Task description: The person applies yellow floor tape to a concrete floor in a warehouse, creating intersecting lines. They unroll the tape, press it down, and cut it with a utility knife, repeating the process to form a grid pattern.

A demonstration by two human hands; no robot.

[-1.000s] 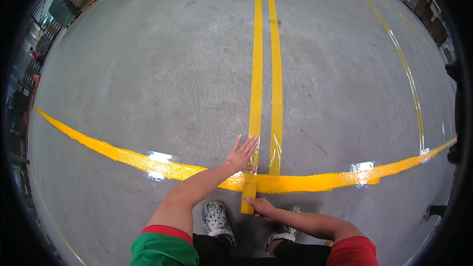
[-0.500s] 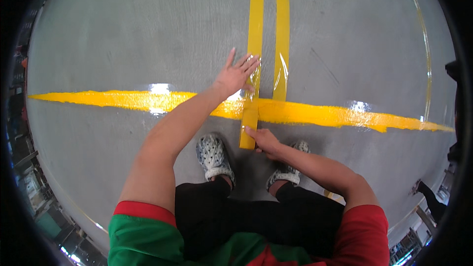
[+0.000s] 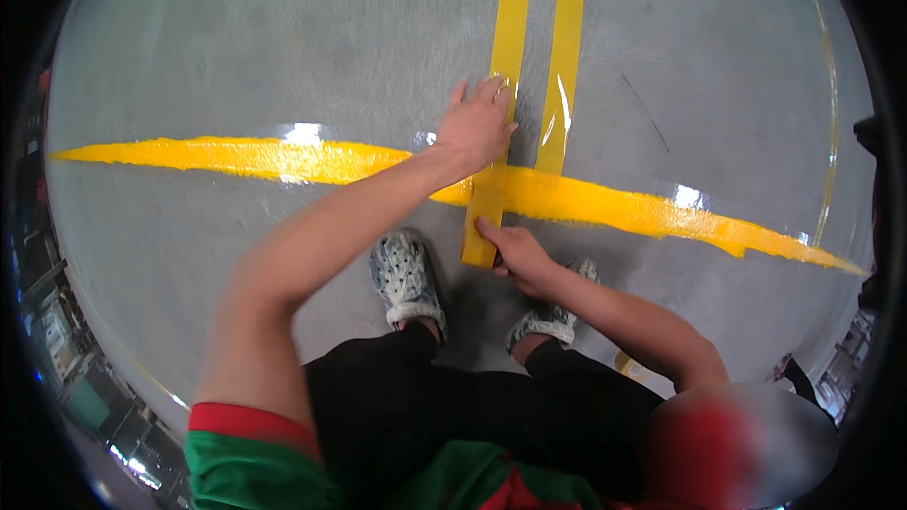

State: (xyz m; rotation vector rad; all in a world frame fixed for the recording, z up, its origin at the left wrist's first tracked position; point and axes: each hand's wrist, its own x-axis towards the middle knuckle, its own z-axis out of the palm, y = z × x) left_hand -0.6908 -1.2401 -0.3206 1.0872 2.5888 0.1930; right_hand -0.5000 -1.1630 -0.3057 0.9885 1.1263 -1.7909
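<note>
A strip of yellow tape (image 3: 511,19) runs along the grey floor from the far side towards me. My left hand (image 3: 477,127) lies across it with fingers stretched over the tape, holding nothing. Closer to me, the strip leads over a glossy yellow painted band (image 3: 331,161) to the tape roll (image 3: 480,238). My right hand (image 3: 521,257) grips the roll's right side, thumb on top and the other fingers partly hidden. To the right lies a second yellow tape strip (image 3: 565,38), nearly parallel, with shiny wrinkles close to where it meets the band.
My feet, in speckled clogs (image 3: 402,274), stand on the near side of the band, either side of the roll. A round yellowish item (image 3: 631,365), partly covered by my right arm, sits on the floor. Cluttered equipment (image 3: 85,397) lines the left edge.
My left hand has come down with its fingers closer together over the strip. The right hand still grips the roll. The whole view has shifted slightly.
</note>
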